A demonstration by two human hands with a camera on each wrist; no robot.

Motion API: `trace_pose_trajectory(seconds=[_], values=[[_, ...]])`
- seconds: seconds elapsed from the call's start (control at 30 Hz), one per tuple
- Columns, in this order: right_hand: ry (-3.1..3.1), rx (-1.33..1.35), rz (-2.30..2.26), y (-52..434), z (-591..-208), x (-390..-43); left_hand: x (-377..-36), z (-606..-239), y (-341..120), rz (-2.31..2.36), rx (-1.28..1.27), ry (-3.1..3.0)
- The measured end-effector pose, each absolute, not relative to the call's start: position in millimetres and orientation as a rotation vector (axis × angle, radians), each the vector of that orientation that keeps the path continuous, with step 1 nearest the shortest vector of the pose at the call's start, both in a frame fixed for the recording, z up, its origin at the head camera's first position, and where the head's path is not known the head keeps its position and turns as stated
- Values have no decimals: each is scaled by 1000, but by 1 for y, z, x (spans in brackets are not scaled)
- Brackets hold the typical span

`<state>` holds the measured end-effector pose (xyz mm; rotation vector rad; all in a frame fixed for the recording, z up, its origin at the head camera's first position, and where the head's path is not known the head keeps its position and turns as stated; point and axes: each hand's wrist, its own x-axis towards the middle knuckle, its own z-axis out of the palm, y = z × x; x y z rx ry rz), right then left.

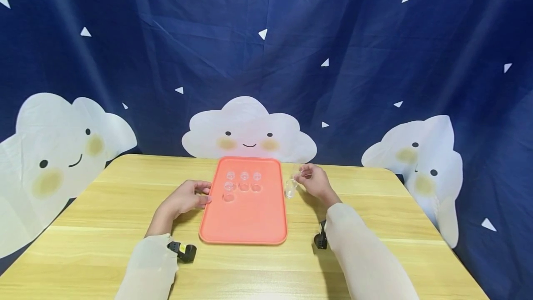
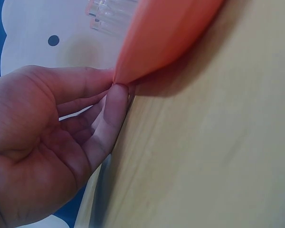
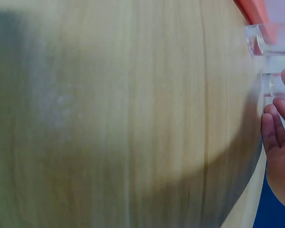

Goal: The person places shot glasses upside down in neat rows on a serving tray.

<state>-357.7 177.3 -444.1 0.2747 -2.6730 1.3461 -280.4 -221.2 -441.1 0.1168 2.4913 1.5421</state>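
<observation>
Sleeves and wrist cameras nearest, both forearms on the counter [image 1: 125, 198]. Left hand [image 1: 185, 198] resting at the tray's left edge; fingers relaxed, fingertips [image 2: 118, 95] touching the rim of the orange tray [image 1: 250, 219], nothing held. Right hand [image 1: 316, 182] just right of the tray, pinching one small clear cup [image 1: 300, 170] off the counter. Second clear cup [image 1: 290, 189] standing on the counter just below-left of that grip, beside the tray's right rim. Seven cups on tray [image 1: 243, 182]: three in far row, three in next, one starting a third. Judging by layout: loading about half done, two cups not yet on the tray, near half of it bare.
</observation>
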Motion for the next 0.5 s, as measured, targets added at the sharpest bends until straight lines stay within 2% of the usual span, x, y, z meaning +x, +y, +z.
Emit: trace_pose_trajectory(seconds=[0.5], values=[[-2668,284,1369,180,-423,-357,-281,-439,-222,1532,128,2500]])
